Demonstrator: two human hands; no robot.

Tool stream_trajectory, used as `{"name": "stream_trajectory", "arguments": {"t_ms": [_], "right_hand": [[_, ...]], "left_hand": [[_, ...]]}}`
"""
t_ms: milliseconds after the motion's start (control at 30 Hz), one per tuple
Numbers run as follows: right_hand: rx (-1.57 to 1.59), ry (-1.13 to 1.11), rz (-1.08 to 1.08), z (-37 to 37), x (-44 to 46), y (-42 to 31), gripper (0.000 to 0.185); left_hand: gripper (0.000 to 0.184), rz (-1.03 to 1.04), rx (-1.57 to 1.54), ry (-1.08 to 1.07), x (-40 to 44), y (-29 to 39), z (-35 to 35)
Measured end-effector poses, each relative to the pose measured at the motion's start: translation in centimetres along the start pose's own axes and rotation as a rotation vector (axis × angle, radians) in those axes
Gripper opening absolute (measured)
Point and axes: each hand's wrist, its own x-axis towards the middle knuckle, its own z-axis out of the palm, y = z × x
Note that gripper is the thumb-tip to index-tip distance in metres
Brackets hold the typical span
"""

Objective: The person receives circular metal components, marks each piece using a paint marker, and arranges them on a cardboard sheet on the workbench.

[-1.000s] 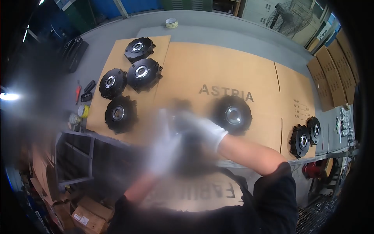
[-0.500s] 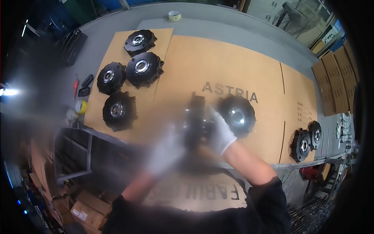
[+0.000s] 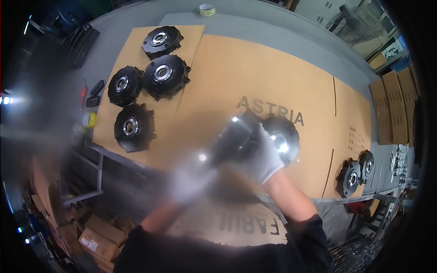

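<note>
A black round metal housing (image 3: pixel 233 139) is held tilted above the cardboard, between my two white-gloved hands. My right hand (image 3: pixel 267 160) grips its right side with the fingers wrapped over the edge. On its lower left is my left hand (image 3: pixel 193 179), closed against the part; haze on the lens blurs the fingers. Just beyond my right hand lies another black housing (image 3: pixel 290 136) with a shiny centre, partly covered by that hand. Several similar housings with bright bearing rings, one of them this near-left housing (image 3: pixel 146 129), lie at the left of the cardboard.
Flat cardboard (image 3: pixel 218 77) covers much of the grey bench (image 3: pixel 255 28). Two more housings (image 3: pixel 349 179) stand at the right edge. Tape rolls (image 3: pixel 207 9), a red-handled tool (image 3: pixel 83 93) and a black case (image 3: pixel 82 45) lie around. Boxes (image 3: pixel 395 107) stand at right.
The held housing has turned from nearly upright to a slant, its top leaning right. My hands have turned with it, and the view has shifted slightly.
</note>
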Motion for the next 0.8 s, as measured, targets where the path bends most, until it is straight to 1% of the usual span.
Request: {"name": "stream_trajectory", "arguments": {"t_ms": [67, 100, 133, 167, 200, 233, 267, 300, 333, 367, 433, 500, 533, 567, 600, 633, 667, 700, 733, 800], "right_hand": [[-0.044, -0.051, -0.013, -0.6, 0.8, -0.4, 0.063], [-0.13, 0.051, -0.023, -0.5, 0.9, -0.6, 0.062], [-0.217, 0.153, -0.034, -0.3, 0.9, -0.8, 0.061], [-0.302, 0.198, -0.06, 0.4, 0.9, -0.8, 0.051], [-0.309, 0.2, -0.055, -0.7, 1.8, -0.9, 0.051], [-0.573, 0.16, -0.098, -2.7, 3.4, -1.1, 0.049], [-0.741, 0.22, -0.104, -1.4, 3.3, -1.0, 0.048], [-0.908, 0.283, -0.101, -0.2, 3.3, -0.9, 0.047], [-1.107, 0.296, -0.152, 0.0, 3.8, -0.5, 0.053], [-1.329, 0.229, -0.341, -3.7, 6.5, -0.3, 0.056], [-1.686, 0.233, -0.45, -5.6, 9.2, -0.6, 0.06], [-2.091, 0.298, -0.414, -0.3, 7.7, -1.4, 0.063], [-2.098, 0.29, -0.416, -1.1, 9.0, -1.7, 0.063], [-2.177, 0.248, -0.484, -0.6, 10.1, -1.8, 0.062], [-2.16, 0.271, -0.44, -0.3, 10.2, -2.1, 0.062], [-2.143, 0.294, -0.397, 0.2, 10.2, -2.3, 0.063], [-2.155, 0.288, -0.394, -0.1, 10.6, -2.3, 0.063], [-2.054, 0.244, -0.488, -1.0, 10.9, -2.4, 0.063], [-1.95, 0.199, -0.573, -1.6, 10.9, -2.4, 0.064], [-1.882, 0.136, -0.654, -4.9, 11.8, -2.5, 0.064]], "left_hand": [[0.05, 0.066, 0.071, 0.021, 0.7, -1.4, 0.0], [0.049, 0.086, 0.112, 0.022, 0.9, -2.0, -0.1], [0.049, 0.059, 0.102, 0.015, 1.2, -2.4, 0.2], [0.048, 0.031, 0.092, 0.009, 1.6, -2.5, 0.3], [0.046, 0.014, 0.012, 0.021, 2.2, -2.2, 0.8], [0.044, 0.001, -0.068, 0.034, 2.7, -2.1, 1.1], [0.044, -0.001, -0.071, 0.04, 3.1, -2.6, 1.2], [0.042, -0.127, -0.207, 0.099, 3.5, -3.7, 1.5], [0.039, -0.251, -0.343, 0.154, 4.1, -4.8, 1.7], [0.035, -0.268, -0.298, 0.11, 4.6, -6.0, 1.1], [0.033, -0.245, -0.299, 0.1, 6.1, -6.7, 0.7], [0.031, -0.232, -0.297, 0.09, 6.5, -7.4, 0.3], [0.027, -0.272, -0.425, 0.101, 7.0, -7.9, 0.2], [0.024, -0.312, -0.556, 0.109, 7.4, -8.5, 0.3], [0.022, -0.351, -0.689, 0.115, 7.7, -9.0, 0.4], [0.017, -0.325, -0.724, 0.226, 7.8, -9.6, 0.9], [0.017, -0.324, -0.732, 0.236, 8.1, -9.7, 1.5], [0.015, -0.237, -0.598, 0.306, 8.4, -9.8, 2.3], [0.015, -0.127, -0.571, 0.308, 8.7, -10.7, 2.6], [0.016, 0.096, -0.523, 0.311, 9.3, -11.7, 3.0]]}}
